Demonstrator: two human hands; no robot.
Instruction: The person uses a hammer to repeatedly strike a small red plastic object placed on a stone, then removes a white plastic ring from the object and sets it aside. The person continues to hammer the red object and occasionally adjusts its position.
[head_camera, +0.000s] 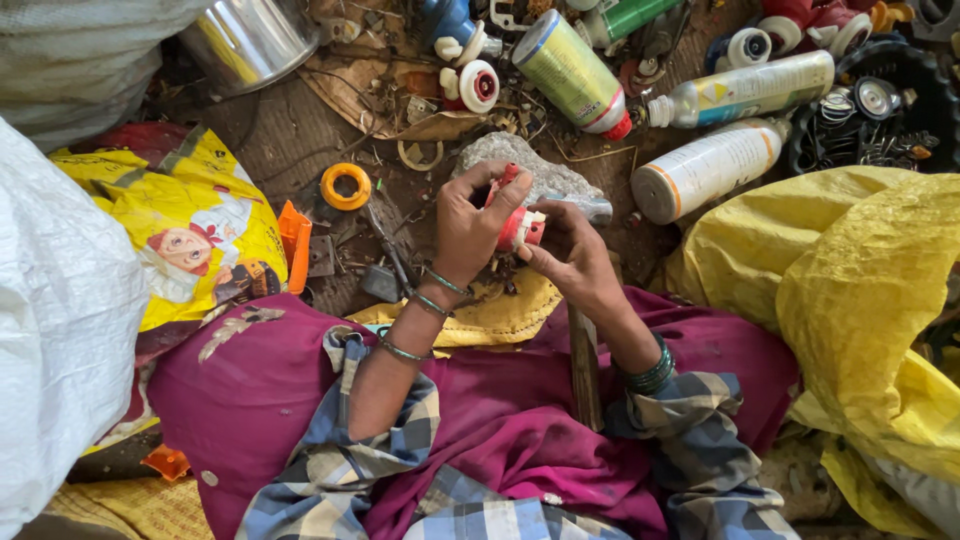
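Red cap: a small red and white plastic piece (518, 226), held between both hands above the lap, just in front of the grey stone (520, 165).
View: only the head camera, looking down at the hands.
Left hand: the left hand (468, 228) was closed on the upper part of the red cap, fingers curled over its red tip; bangles were on the wrist.
Right hand: the right hand (575, 258) was gripping the white lower end of the cap from the right side, thumb against it.
Axis of the cap: its long axis ran slanting, the red tip up and to the left, the white end down and to the right.
Which hand is nearer: both touched it; the left covered more of it, the right held only the end.
Stick: a wooden handle (585, 365) lay along the lap between the forearms, touched by no hand; its head was hidden.
Around: an orange ring (345, 186) lay on the ground left of the stone, near it; a white bottle (708, 168) and a green can (572, 72) lay further away, well apart from the hands.
Sides: a yellow sack (865, 300) stood at the right, a printed yellow bag (190, 225) at the left.
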